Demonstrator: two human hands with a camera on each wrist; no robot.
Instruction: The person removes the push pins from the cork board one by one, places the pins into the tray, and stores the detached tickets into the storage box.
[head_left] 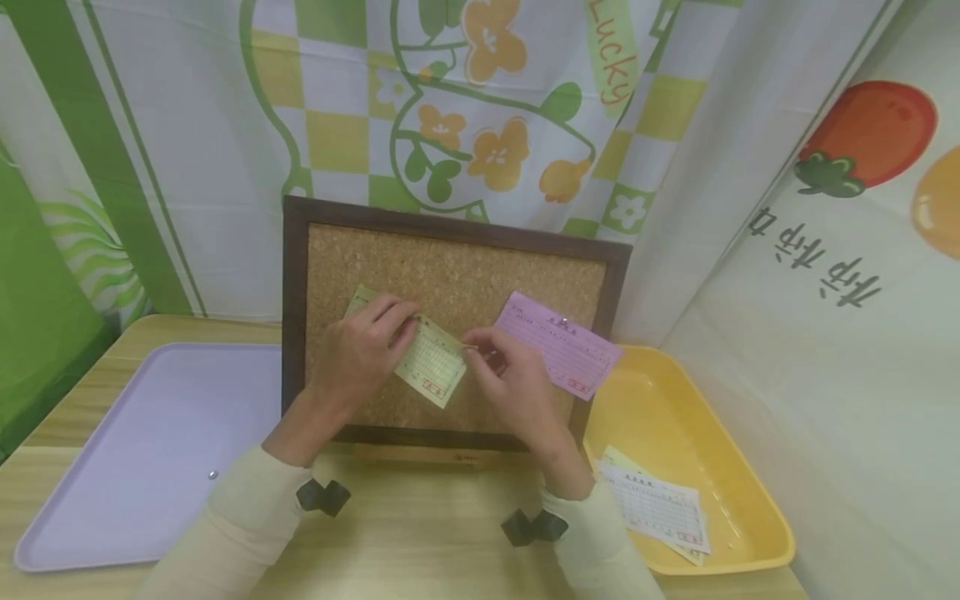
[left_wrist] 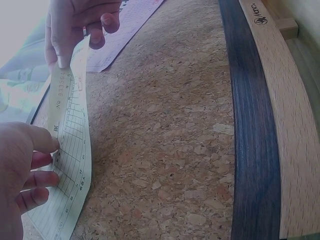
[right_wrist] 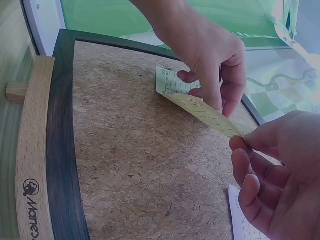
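A pale yellow-green receipt slip, printed with a grid and a number, hangs slanted in front of the cork board. My right hand pinches its right corner between thumb and forefinger. At the slip's upper edge, my left hand holds it with bent fingers, covering part of the paper. The right wrist view shows the slip bowed, its right end lifted off the cork. A purple receipt slip is fixed at the board's right by a silver thumbtack.
The dark-framed board leans upright on a wooden stand. On the left lies a lilac tray with one small silver tack. A yellow tray on the right holds white and yellow slips. Patterned curtains hang behind.
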